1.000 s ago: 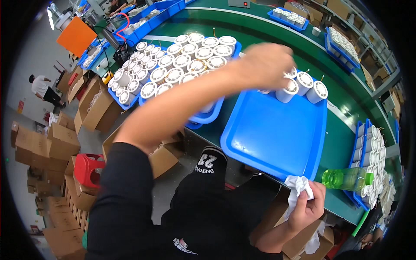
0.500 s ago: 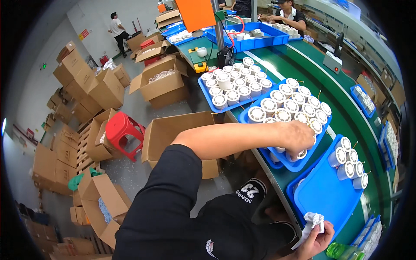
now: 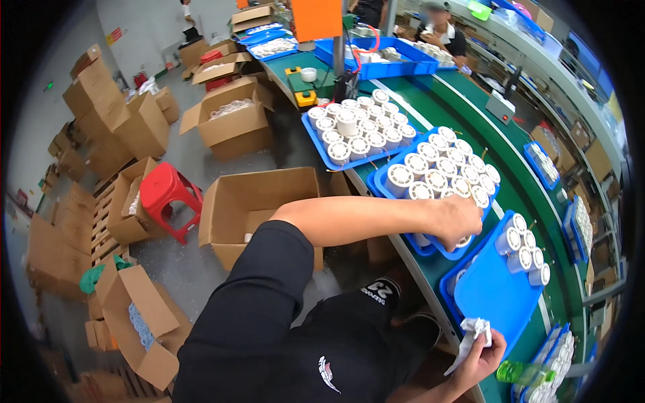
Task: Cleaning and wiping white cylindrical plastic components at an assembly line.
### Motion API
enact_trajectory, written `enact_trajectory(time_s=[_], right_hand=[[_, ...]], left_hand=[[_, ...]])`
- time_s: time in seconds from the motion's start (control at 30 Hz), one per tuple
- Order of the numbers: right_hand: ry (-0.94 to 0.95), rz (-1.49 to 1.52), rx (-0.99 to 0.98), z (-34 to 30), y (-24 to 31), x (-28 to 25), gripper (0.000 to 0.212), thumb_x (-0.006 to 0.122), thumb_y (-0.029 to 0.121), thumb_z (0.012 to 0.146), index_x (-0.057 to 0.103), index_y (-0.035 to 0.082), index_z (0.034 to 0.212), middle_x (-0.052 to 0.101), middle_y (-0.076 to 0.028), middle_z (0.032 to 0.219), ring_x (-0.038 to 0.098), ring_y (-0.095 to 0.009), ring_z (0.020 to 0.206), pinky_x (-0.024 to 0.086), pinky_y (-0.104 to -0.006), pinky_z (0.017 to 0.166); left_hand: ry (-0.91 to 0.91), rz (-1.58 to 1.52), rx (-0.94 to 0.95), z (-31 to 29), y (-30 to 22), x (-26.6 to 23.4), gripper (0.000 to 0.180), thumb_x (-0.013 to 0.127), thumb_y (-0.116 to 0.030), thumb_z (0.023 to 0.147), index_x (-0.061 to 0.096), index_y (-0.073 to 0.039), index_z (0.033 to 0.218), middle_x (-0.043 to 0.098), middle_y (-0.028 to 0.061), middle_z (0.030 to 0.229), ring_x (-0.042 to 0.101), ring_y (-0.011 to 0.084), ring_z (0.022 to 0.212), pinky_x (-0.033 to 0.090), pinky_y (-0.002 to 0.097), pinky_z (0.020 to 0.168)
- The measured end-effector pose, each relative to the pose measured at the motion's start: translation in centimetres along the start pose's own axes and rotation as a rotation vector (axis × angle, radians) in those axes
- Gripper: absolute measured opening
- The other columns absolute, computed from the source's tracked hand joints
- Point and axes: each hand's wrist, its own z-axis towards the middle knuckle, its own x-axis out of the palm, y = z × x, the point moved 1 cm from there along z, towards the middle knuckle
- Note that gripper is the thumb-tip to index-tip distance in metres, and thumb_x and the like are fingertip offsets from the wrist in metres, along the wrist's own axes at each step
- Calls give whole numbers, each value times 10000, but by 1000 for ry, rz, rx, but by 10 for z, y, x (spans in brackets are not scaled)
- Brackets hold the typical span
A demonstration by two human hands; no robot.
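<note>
My left hand (image 3: 455,221) reaches across to the near end of a blue tray (image 3: 377,183) packed with white cylindrical parts (image 3: 435,180), each with a slotted round top. Its fingers curl down among the nearest parts, and one white part shows beside the fingertips; what they grip is hidden. Lower right, my right hand (image 3: 489,354) pinches a crumpled white cloth or tissue (image 3: 474,329). This hand is over the near corner of another blue tray (image 3: 485,295), which carries several of the same parts along its far right side.
A third filled tray (image 3: 322,149) stands farther back, before an orange panel (image 3: 317,20) on a post. A green bottle (image 3: 521,371) lies near my right hand. Left of the green table are an open carton (image 3: 222,225) and a red stool (image 3: 168,198). A co-worker (image 3: 443,33) sits at the far side.
The whole view has shifted a little, so the table and cartons appear farther left. My left hand stays at the tray's near end, and the right still holds the white cloth.
</note>
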Motion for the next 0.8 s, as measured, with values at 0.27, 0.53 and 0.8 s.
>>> enact_trajectory(time_s=[0.27, 0.53, 0.8], right_hand=[[10, -65, -64, 25, 28, 37, 196, 704, -66, 747, 604, -28, 911, 601, -112, 877, 578, -180, 778, 453, -270, 682], [19, -283, -465, 59, 61, 61, 298, 724, -71, 682, 639, 21, 952, 594, -147, 899, 604, -284, 752, 496, -346, 639], [-84, -247, -397, 92, 55, 80, 304, 721, -68, 700, 651, 18, 983, 565, -133, 902, 589, -283, 745, 496, -344, 644]], left_hand=[[-462, -272, 1, -48, 16, -26, 528, 772, -102, 610, 651, -3, 1114, 584, 157, 1085, 606, 309, 979, 511, 364, 862], [-774, -363, -44, -44, -33, -14, 512, 789, -95, 630, 642, -18, 1115, 584, 156, 1097, 608, 318, 1023, 509, 383, 864], [-802, -265, 113, -39, -80, -5, 588, 757, 8, 639, 554, 61, 1189, 581, 183, 1075, 596, 333, 953, 524, 386, 807]])
